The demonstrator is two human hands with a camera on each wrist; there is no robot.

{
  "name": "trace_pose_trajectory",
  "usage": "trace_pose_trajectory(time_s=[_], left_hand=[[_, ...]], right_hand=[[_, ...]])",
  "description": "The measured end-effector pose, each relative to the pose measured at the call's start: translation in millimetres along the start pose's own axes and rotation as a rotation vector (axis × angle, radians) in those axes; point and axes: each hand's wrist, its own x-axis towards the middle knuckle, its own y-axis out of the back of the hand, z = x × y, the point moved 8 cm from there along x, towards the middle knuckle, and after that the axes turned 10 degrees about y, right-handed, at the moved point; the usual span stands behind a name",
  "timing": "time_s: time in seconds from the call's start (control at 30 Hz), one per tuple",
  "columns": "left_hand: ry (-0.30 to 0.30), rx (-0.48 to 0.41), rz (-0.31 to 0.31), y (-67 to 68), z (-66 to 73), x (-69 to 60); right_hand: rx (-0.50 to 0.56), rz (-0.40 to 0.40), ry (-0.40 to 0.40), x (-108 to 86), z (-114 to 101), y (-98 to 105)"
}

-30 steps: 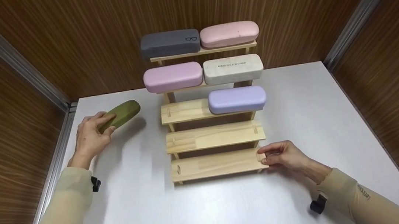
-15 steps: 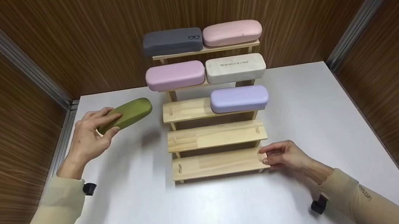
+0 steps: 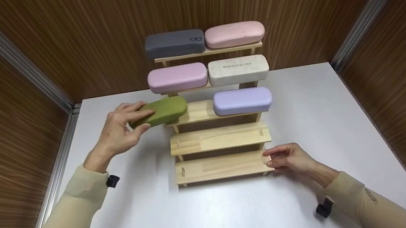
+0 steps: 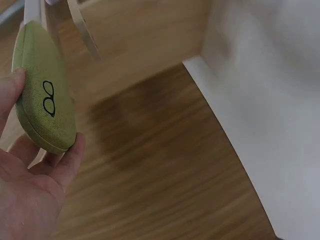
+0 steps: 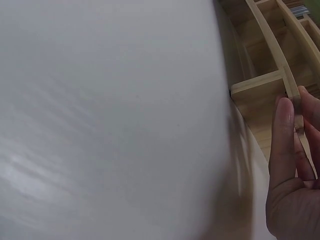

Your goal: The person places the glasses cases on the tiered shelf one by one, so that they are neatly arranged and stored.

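Note:
A green glasses case [image 3: 165,109] is gripped at its left end by my left hand [image 3: 120,132], thumb at the near side and fingers over the top. Its right end overlaps the left part of the third shelf, left of the lavender glasses case [image 3: 242,101]; whether it touches the wood I cannot tell. A black glasses outline marks the green case [image 4: 49,99] in the left wrist view. With thumb and fingers, my right hand [image 3: 296,160] pinches the right end of the lowest shelf of the wooden stepped rack [image 3: 220,167]; its edge sits between them in the right wrist view.
A grey case [image 3: 173,44] and a pink case [image 3: 234,34] sit on the top shelf. Below them are a mauve case [image 3: 177,77] and an off-white case [image 3: 238,70]. The rack stands on a white table [image 3: 221,214] between wood-grain walls [image 3: 104,37].
My left hand has carried the green case rightward, from beside the rack to over the left end of the third shelf. My right hand has kept its place on the lowest shelf.

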Motion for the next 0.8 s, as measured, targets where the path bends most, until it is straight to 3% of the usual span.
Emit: trace_pose_trajectory(time_s=[0.2,0.4,0.8], left_hand=[[-0.036,0.002,-0.055,-24.3,15.8,11.5],[-0.086,0.009,-0.072,-44.8,24.0,22.5],[-0.143,-0.018,-0.057,-62.3,22.1,31.1]], right_hand=[[0.012,-0.004,0.005,0.5,0,0],[0.019,-0.004,0.012,-0.4,0,-2],[0.022,-0.019,0.028,-0.8,-2,-3]])
